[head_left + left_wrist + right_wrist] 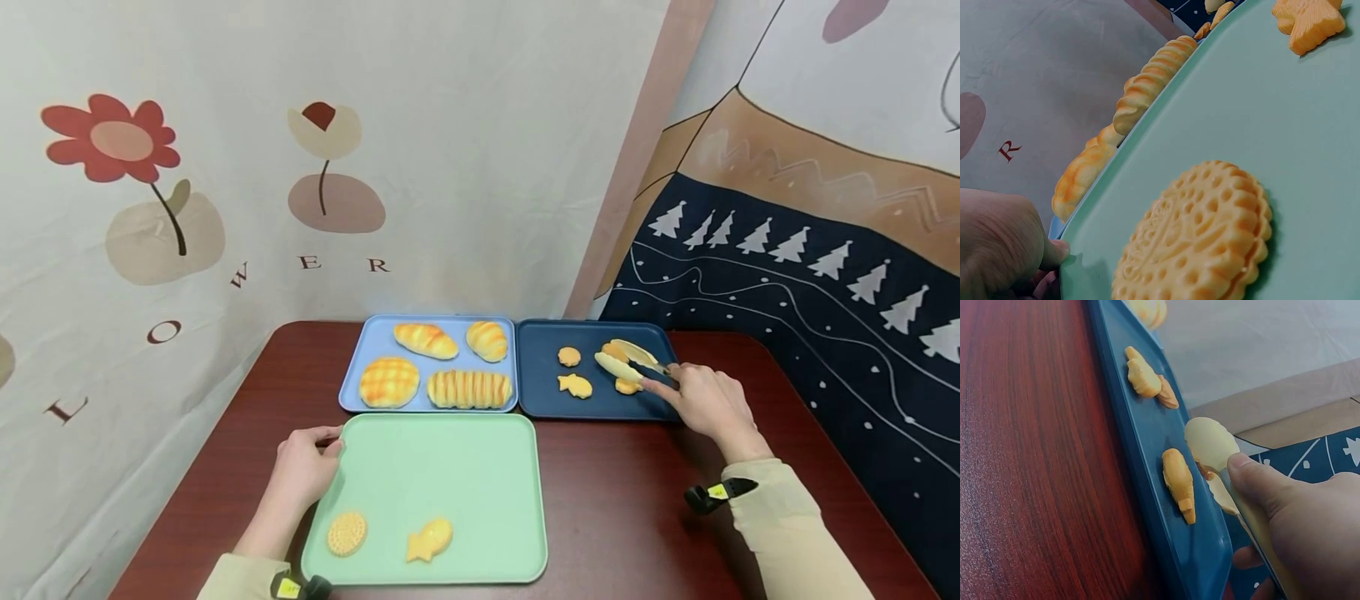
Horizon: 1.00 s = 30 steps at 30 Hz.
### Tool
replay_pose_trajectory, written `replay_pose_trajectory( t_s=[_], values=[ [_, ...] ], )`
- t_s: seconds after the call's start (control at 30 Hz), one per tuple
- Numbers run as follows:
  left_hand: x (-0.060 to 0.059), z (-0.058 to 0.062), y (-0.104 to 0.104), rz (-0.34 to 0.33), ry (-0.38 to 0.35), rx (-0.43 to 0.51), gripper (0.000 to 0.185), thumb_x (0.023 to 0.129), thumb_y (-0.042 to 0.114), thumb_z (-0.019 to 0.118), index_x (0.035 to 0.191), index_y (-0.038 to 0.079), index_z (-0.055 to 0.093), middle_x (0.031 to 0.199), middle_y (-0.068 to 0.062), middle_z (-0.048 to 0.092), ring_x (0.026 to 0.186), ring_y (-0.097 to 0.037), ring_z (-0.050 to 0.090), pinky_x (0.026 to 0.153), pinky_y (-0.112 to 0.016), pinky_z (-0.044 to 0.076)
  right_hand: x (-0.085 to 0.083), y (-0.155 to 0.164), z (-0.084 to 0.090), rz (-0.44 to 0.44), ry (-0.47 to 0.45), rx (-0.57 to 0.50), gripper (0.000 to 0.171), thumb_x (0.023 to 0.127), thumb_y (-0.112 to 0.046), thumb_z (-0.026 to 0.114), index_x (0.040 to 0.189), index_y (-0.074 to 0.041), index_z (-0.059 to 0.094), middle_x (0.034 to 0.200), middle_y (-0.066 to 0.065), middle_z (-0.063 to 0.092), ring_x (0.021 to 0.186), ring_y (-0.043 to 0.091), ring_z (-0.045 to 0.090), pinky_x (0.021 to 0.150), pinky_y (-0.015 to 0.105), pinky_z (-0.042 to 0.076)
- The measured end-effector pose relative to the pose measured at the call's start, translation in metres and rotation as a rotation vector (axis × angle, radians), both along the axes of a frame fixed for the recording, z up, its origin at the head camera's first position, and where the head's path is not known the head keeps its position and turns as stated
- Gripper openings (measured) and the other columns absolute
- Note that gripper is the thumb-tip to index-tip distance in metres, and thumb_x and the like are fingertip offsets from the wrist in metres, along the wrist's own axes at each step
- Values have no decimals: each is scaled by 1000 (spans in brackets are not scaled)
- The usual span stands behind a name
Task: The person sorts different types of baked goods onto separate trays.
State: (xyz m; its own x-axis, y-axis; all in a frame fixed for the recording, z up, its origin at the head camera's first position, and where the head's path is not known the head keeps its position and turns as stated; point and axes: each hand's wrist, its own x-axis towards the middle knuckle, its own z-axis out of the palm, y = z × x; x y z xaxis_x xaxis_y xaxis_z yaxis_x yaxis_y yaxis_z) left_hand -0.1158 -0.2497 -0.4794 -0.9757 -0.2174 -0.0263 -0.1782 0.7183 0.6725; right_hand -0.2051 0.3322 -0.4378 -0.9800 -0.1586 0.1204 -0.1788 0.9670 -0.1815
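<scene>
In the head view my right hand (712,404) grips a pair of food tongs (618,367) with pale yellow tips over the dark blue tray (536,404). A golden biscuit (615,351) shows between the tips. Just in front of them lies another biscuit (628,387), partly covered by the tongs; the right wrist view shows its narrow tail end. My left hand (307,462) pinches the far left corner of the light green tray (450,467), thumb on the rim. On this tray lie a round embossed biscuit (347,534) and a fish-shaped biscuit (430,540).
A light blue tray (422,404) stands behind the green one, holding a twisted bread roll (470,389), a round checked bun (389,382) and two other breads. Left on the dark tray are a small round biscuit (569,357) and a fish biscuit (575,386). Patterned curtains hang behind.
</scene>
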Motion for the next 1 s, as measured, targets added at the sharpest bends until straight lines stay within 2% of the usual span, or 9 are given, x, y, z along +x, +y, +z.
replay_pose_trajectory(
  t_s=[0.07,0.17,0.3,0.4,0.6,0.87,1.0],
  values=[
    [0,0,0,0,-3,0,32,104,6,63,132,-7,71,121,-28,71,112,-45,63,79,-45,56,0,0,-1,-3,-9,0,64,102,-58,65,119,2,73,74,6,56,58,22,49,48,35,39],
    [0,-1,-1,-4,-1,-7,32,104,7,63,132,-7,71,122,-27,72,114,-45,63,80,-45,55,1,0,-1,-7,-7,-4,61,102,-62,62,104,-1,73,71,5,51,56,22,48,48,35,37],
    [0,-2,-2,-7,5,-10,32,104,7,63,132,-7,71,121,-27,72,113,-45,63,78,-43,55,2,0,-3,-17,-8,-9,70,100,-72,55,93,-3,69,68,4,46,54,22,47,47,35,35],
    [0,-2,-2,-2,4,-7,32,104,7,63,132,-7,71,122,-27,72,111,-44,64,76,-42,55,5,0,-4,-29,-9,-9,83,98,-76,52,107,4,71,72,6,50,55,22,48,47,35,36],
    [1,0,-1,7,0,0,32,104,7,63,132,-6,71,121,-28,72,110,-43,64,73,-38,54,15,-4,-8,-32,20,-11,93,100,-77,47,122,11,67,85,13,60,56,22,48,47,35,39],
    [0,0,-2,-1,0,1,33,104,7,63,132,-7,70,120,-28,72,107,-42,64,71,-36,53,31,-16,-10,-39,53,-26,94,99,-78,46,128,9,66,94,19,64,52,21,47,45,35,39],
    [0,0,-1,1,-1,0,33,104,7,63,132,-7,70,121,-28,71,110,-43,64,75,-41,55,39,-25,-7,-37,61,-26,98,99,-79,45,136,10,62,111,27,67,54,21,49,47,35,43]
  ],
)
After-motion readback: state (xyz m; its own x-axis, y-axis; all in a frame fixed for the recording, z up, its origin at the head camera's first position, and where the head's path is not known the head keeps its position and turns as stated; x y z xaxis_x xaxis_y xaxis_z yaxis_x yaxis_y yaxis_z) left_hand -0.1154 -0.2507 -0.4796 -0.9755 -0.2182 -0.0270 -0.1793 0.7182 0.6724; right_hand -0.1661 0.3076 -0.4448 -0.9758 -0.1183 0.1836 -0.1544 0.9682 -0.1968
